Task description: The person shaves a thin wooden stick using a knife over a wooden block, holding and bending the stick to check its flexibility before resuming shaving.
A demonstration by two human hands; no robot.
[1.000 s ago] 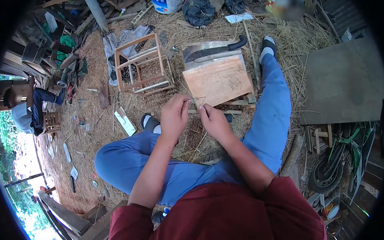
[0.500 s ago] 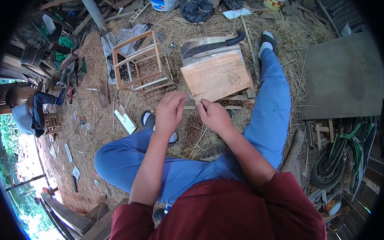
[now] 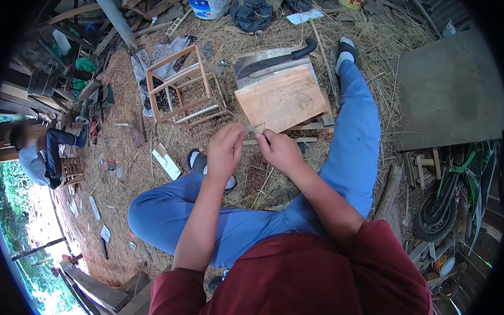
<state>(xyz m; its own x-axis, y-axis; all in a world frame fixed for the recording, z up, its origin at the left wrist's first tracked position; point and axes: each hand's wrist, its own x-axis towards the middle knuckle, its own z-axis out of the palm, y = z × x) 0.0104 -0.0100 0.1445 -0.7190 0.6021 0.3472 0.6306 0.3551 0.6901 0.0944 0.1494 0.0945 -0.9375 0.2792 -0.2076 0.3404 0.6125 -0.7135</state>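
My left hand (image 3: 227,149) and my right hand (image 3: 281,151) meet in front of me, their fingers closed in a pinch. Between the fingertips is a thin pale strip (image 3: 253,129), too small to identify. Just beyond lies a light wooden board (image 3: 284,97), tilted on other pieces of wood. A large knife with a black handle (image 3: 275,62) rests across the flat panel behind that board. To the left of it, an open wooden frame (image 3: 203,78) made of slim bars stands on the ground, apart from both hands.
Straw and shavings cover the ground (image 3: 118,169). A large grey panel (image 3: 454,92) lies at right, above a motorcycle wheel (image 3: 434,219). White buckets (image 3: 210,3) and black bags (image 3: 251,14) stand at the back. Another person (image 3: 35,161) sits at far left.
My view has shifted slightly. Both hands stay together with the thin strip between the fingertips; the knife, board and frame have not moved.
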